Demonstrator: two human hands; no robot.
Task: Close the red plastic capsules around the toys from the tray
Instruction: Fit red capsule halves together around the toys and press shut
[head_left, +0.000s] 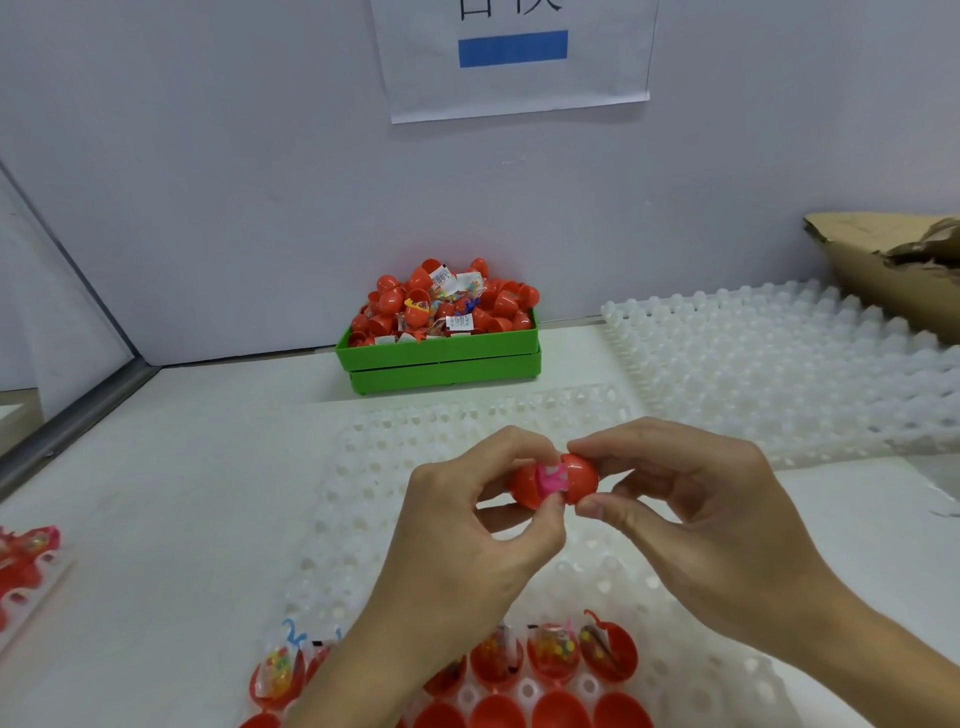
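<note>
- Hovering above the white dimpled tray, the red capsule sits in mid-air between both hands, its two halves not yet fully together, a pink toy showing through the gap.
- Left hand: its fingers and thumb pinch the left half, the thumb tip right at the seam.
- Right hand: fingers curled round the right half, clamped on its dome.
- My guess is the shell is light, thin and stiff, rather smooth, so it could slip or squirt out if squeezed at the tips; better to hold each half on its dome and press straight along the axis until the rims meet, keeping the toy clear of the seam.
- Nearer the person on that tray stand open capsule halves holding wrapped toys, with a row of closed red domes at the very edge.
- Beyond the tray, against the wall, a green bin is heaped with more capsules and toy packets.
- Right of the tray lies a second white tray, with a brown cardboard piece behind it.
- Left of the tray, on the desk, some red packaging lies at the edge of view.
</note>
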